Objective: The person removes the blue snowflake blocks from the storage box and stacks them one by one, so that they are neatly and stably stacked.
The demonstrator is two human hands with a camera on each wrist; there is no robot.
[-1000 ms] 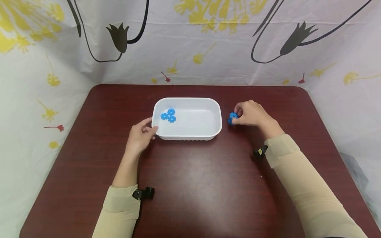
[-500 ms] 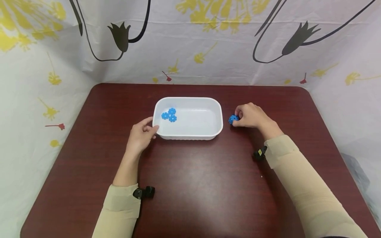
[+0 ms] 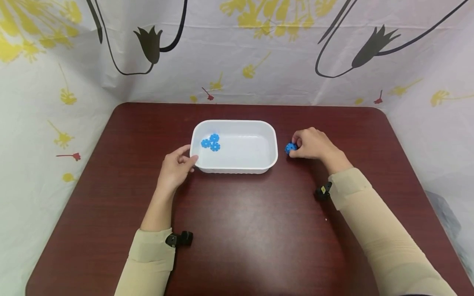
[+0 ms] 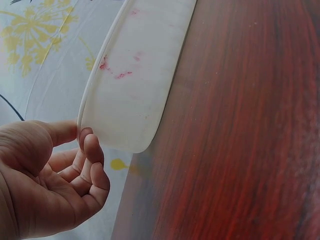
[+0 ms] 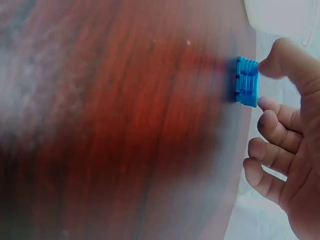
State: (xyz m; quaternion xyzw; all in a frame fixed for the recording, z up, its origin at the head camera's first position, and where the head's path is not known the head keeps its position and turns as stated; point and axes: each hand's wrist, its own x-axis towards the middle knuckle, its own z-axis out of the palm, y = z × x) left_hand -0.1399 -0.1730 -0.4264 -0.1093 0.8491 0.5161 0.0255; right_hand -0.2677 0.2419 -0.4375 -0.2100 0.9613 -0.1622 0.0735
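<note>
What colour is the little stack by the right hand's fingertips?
Blue! The stack shows best in the right wrist view.

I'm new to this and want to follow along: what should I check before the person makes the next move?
1. Tray steadied: ok. The left hand grips the rim of the white tray.
2. Room in the tray: ok. The three blue pieces lie toward the left end; the right half is bare.
3. Fingers on the stack: ok. The right hand has thumb and finger on the blue stack.
4. Stack inside the tray: not ok. It is outside, to the tray's right.
5. Only the top piece pinched: cannot tell. The layers sit too close together.
</note>
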